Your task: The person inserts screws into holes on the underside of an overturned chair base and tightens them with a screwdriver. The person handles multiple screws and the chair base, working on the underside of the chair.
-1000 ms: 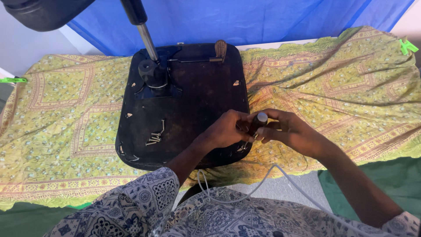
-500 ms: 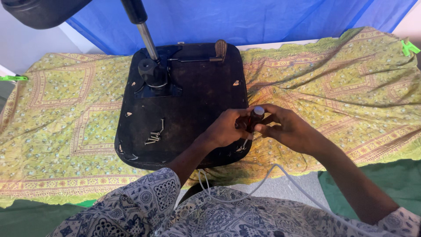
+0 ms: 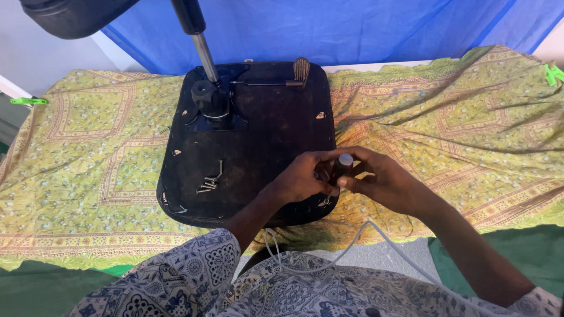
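1. Both hands meet at the near right corner of an upside-down office chair seat (image 3: pixel 276 135), a black slab lying on the bench.
2. The left hand (image 3: pixel 302 176) is curled shut around the lower part of a small dark tool (image 3: pixel 342 167). It looks like a stubby screwdriver handle with a pale round cap on top, but I can't tell what kind of tip it has since the fingers hide it.
3. The right hand (image 3: pixel 385 179) closes on the same tool from the other side, fingertips pinching just under the cap. So both grips are on that one tool, held upright right over the seat's edge.
4. On the seat, left of the hands, sits a little pile of loose screws (image 3: pixel 208 183) with a bent hex key (image 3: pixel 220 169) lying beside it.
5. Farther back, the gas lift cylinder (image 3: pixel 200 41) sticks up out of the seat mechanism plate (image 3: pixel 214 108), and a lever with a paddle handle (image 3: pixel 301 69) runs along the far edge.
6. The bench is covered with a yellow-green patterned cloth (image 3: pixel 446 117), with blue fabric (image 3: pixel 352 26) hanging behind it.
7. A white cable (image 3: pixel 376 232) loops across the lap, near the patterned sleeve (image 3: pixel 176 282).
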